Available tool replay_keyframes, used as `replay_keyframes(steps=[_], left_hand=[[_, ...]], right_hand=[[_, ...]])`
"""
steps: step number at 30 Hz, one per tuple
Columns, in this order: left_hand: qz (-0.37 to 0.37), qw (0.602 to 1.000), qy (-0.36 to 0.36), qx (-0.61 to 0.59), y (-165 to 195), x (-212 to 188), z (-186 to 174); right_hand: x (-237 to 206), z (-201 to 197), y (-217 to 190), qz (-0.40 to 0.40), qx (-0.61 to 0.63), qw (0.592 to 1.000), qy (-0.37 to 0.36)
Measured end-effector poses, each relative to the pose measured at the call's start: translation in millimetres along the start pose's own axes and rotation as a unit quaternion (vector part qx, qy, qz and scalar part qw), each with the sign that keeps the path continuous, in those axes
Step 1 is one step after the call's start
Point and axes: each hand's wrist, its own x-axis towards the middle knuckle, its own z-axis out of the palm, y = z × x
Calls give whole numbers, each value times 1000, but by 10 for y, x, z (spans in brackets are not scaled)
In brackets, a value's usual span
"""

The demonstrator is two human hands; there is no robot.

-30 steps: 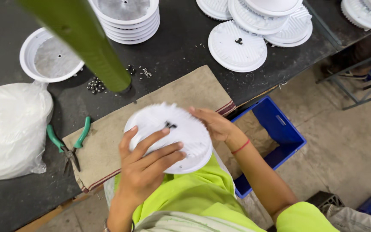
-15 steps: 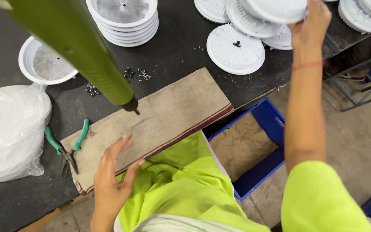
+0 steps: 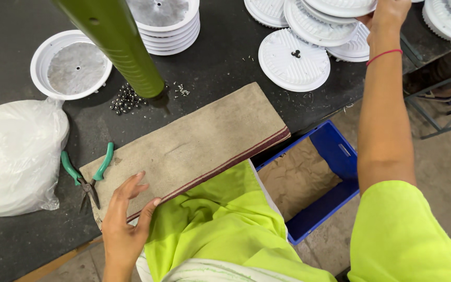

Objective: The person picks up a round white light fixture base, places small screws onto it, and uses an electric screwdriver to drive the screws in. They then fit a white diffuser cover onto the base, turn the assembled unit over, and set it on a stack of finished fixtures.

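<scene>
Still raised, right hand (image 3: 388, 15) grips a ribbed white round disc (image 3: 340, 7); left hand (image 3: 123, 219) rests spread on cloth (image 3: 194, 141).

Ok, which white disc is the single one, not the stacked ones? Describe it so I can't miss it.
Start at the brown cloth mat on the dark bench. Just beyond its far right corner one white ribbed disc lies flat by itself, left of the overlapping pile under the right hand. Only it has small dark screws at its centre.
</scene>
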Motion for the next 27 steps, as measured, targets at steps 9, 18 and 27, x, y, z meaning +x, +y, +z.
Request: replay_keyframes(steps=[9, 18, 27], left_hand=[[-30, 999, -14, 9, -18, -19, 16], [-33, 999, -18, -6, -100, -8, 20], [-24, 1000, -13, 1, -84, -44, 44]], right_hand=[[16, -99, 33, -36, -197, 978, 56], [-58, -83, -37, 88, -153, 984, 15], [162, -59, -127, 287, -18, 957, 30]])
